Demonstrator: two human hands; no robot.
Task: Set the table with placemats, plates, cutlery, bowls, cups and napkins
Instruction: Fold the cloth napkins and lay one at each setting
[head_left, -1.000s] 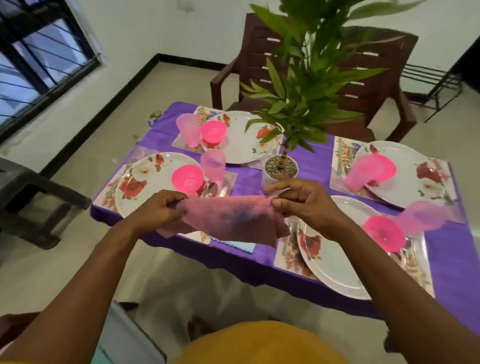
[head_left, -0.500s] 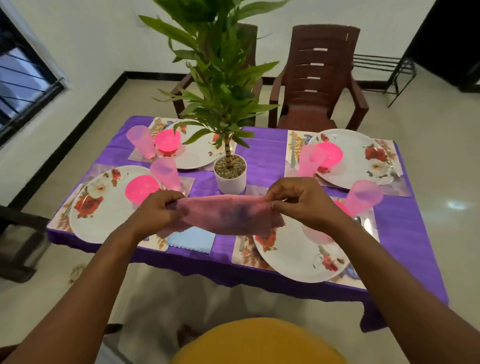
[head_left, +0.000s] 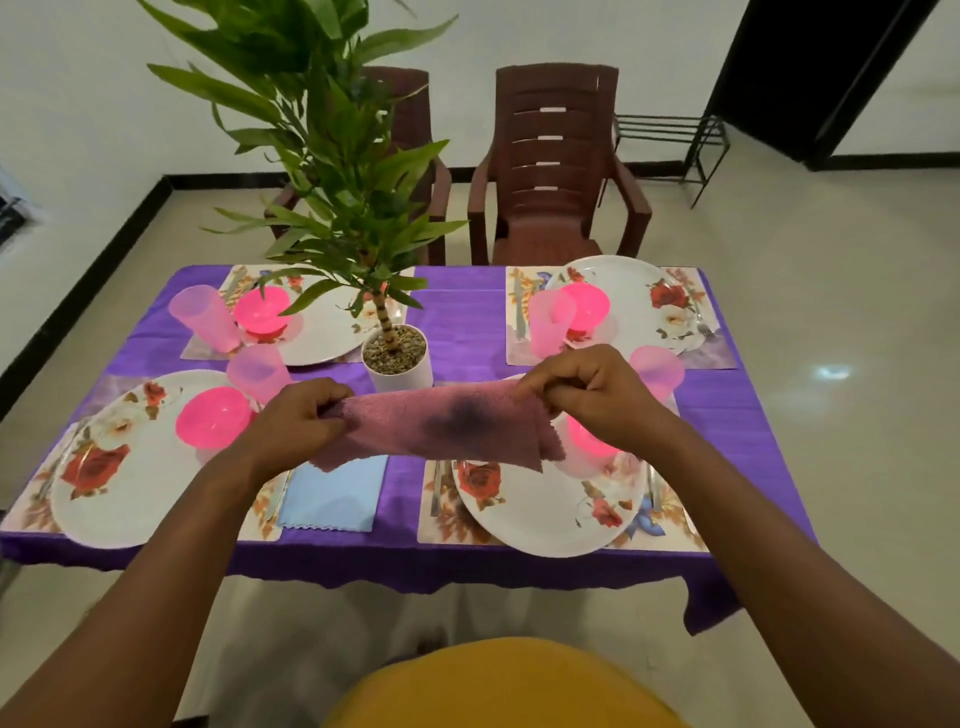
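A purple tablecloth (head_left: 467, 322) covers the table. Near its centre stands a white pot (head_left: 397, 364) topped with gravel, holding a tall green-leaved plant (head_left: 332, 156) on a banded stem. Two brown plastic armchairs (head_left: 558, 171) stand side by side at the far edge. A black metal rack (head_left: 670, 135) stands against the white wall, beside a dark doorway (head_left: 831, 78).
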